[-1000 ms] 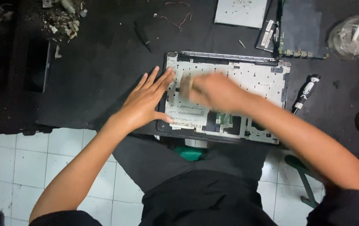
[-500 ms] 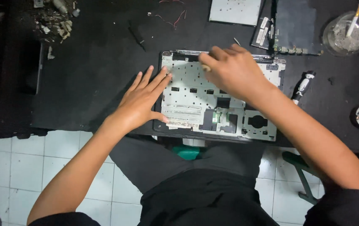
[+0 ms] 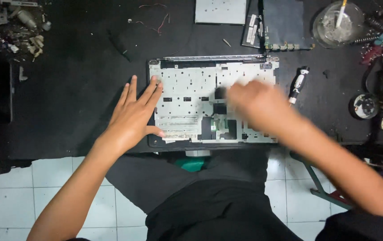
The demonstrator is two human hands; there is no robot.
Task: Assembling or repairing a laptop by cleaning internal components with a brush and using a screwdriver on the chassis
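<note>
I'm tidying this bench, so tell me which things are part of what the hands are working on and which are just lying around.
In hand:
- silver perforated metal laptop panel
- left hand, flat on its left edge
- right hand, blurred, over its middle

Lying about:
- black-handled screwdriver
- dark green circuit board
- grey metal plate
- clear round glass dish
- red and black wires

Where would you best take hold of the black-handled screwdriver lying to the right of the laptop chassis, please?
Probably by its black handle, the upper, thicker end of the screwdriver, coming from the right side. It lies nearly upright in the picture, tip slanting down-left toward the chassis, and the right hand blurs over that side; the table to its right looks bare.
</note>
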